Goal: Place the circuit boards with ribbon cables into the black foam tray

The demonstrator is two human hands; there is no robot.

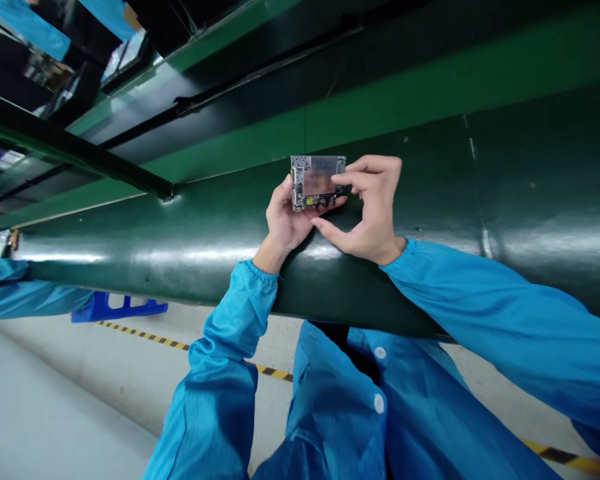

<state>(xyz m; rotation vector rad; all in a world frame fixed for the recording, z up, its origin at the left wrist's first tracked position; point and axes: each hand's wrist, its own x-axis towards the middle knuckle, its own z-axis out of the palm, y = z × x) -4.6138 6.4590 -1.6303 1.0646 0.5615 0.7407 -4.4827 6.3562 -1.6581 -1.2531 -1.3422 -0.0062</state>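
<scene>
Above the glossy, dark green table (205, 233), one circuit board (320, 183) lies in your left grip (293, 223), which is closed on it: the thumb rests along the board's left edge and the fingers pass beneath. Your right grip (373, 207) is open in a C shape, thumb spread well away from the forefinger, with fingertips at the board's right side; whether they press on it cannot be told. At upper left, beyond the table, is one dark, tray-like shape (127, 72), its contents too blurred to identify. The board is a thin rectangle bearing one smooth metal plate (325, 168), silvery with a coppery sheen, one small yellow label (309, 200) near the lower edge, and closely set components (299, 170). You wear one blue coat (335, 400) of thin, creased cloth, showing two gathered cuffs (265, 268) and two round white buttons (380, 352). Toward the far left are a co-worker's blue sleeve (30, 297), one blue plastic object (113, 310), and yellow-and-black striped tape (150, 336) on the pale floor (150, 373).
</scene>
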